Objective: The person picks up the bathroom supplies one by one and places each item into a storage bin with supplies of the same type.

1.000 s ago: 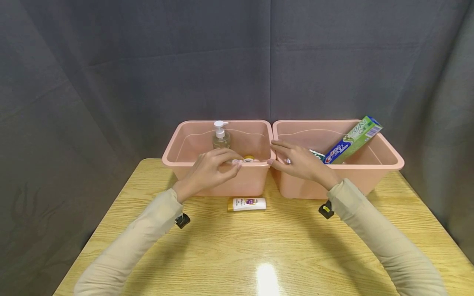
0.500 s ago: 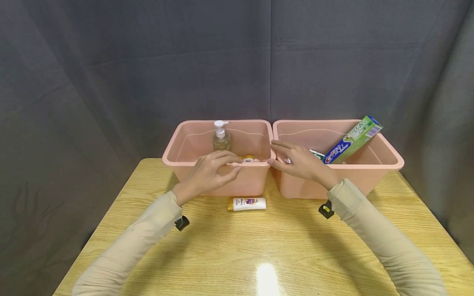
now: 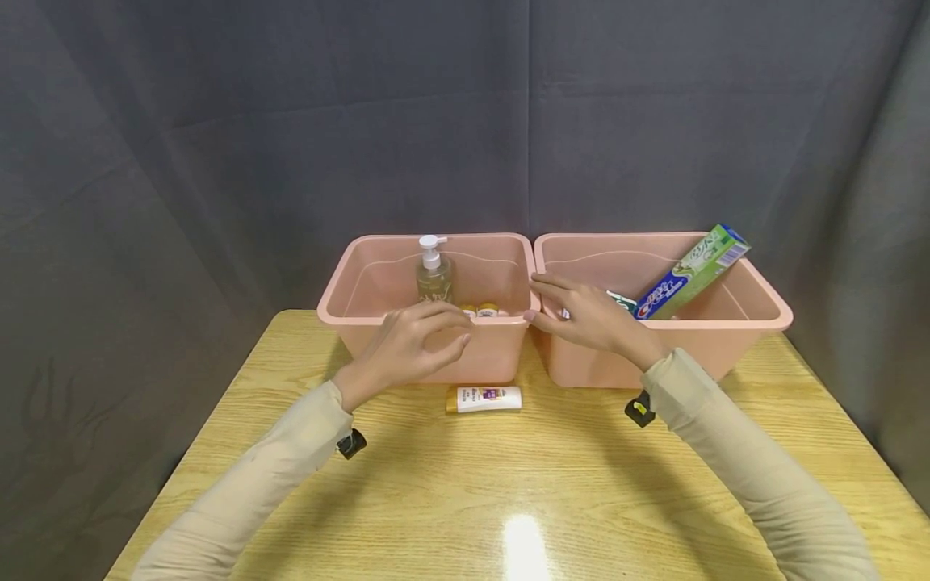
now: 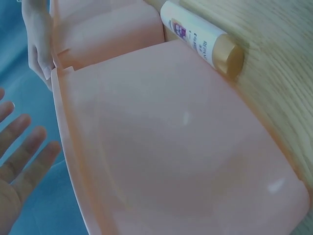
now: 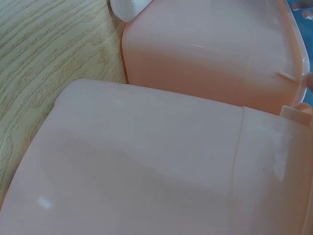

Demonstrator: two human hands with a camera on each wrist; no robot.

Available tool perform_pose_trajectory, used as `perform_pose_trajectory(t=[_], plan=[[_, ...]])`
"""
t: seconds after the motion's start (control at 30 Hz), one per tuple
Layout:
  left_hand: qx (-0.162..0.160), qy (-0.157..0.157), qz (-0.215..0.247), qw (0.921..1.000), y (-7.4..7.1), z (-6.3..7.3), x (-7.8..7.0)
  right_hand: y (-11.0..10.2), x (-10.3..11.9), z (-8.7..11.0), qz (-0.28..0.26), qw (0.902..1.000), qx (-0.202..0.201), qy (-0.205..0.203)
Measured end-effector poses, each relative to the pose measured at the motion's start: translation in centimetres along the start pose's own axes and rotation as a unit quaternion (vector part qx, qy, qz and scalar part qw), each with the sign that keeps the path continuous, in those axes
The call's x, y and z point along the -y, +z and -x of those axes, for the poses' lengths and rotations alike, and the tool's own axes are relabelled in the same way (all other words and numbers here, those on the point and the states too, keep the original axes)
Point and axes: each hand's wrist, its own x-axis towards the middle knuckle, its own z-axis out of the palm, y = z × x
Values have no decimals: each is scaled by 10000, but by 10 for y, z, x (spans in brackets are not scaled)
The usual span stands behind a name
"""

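My left hand hovers by the front rim of the left pink bin, thumb apart from the fingers, holding nothing. Its fingers are spread in the left wrist view. With its fingertips, my right hand touches the left bin's right rim, close to where the two bins meet. Part of the right pink bin lies beneath that hand. Inside the left bin stand a clear pump bottle and two small yellow-and-white capped items, partly hidden.
A white bottle with a gold cap lies on the wooden table before the left bin. A green-and-blue Crest toothpaste box leans out of the right bin, beside a dark green packet. A grey curtain hangs behind.
My left hand has drawn back slightly to the left and down, leaving the small capped items more visible. My right hand stays at the rim.
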Motion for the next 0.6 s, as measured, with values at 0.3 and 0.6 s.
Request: perform_pose_trajectory(t=[0.3,0.6], plan=[[-26,155,-238,9996,4,6,-2,0,0,0,-33,10000,-5,18],[137,101,-132,9998,8,13,-3,0,0,0,-39,10000,0,50]])
